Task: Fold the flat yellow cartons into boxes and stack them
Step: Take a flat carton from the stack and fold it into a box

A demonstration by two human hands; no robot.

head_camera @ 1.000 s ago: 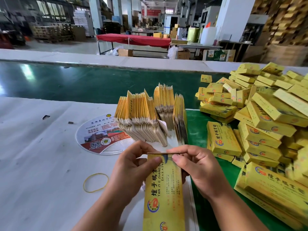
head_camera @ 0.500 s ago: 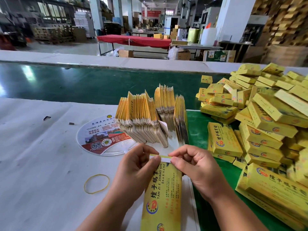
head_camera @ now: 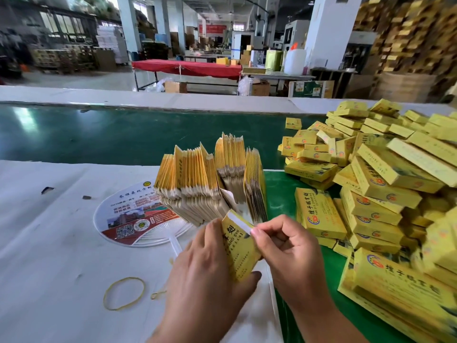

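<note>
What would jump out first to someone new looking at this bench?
The sprawling heap of folded yellow boxes on the right, over the green belt. Next, the fanned stack of flat cartons at centre, and just below it both hands, left and right, gripping one carton mid-fold.

Both forearms are extended forward from the lower edge of the view, bare to the wrists. The left hand is seen from its back, its fingers curled behind a yellow printed cardboard carton and its thumb laid under the near end. The right hand is bent inward at the wrist, the carton's white top flap pinched between thumb and forefinger.
</note>
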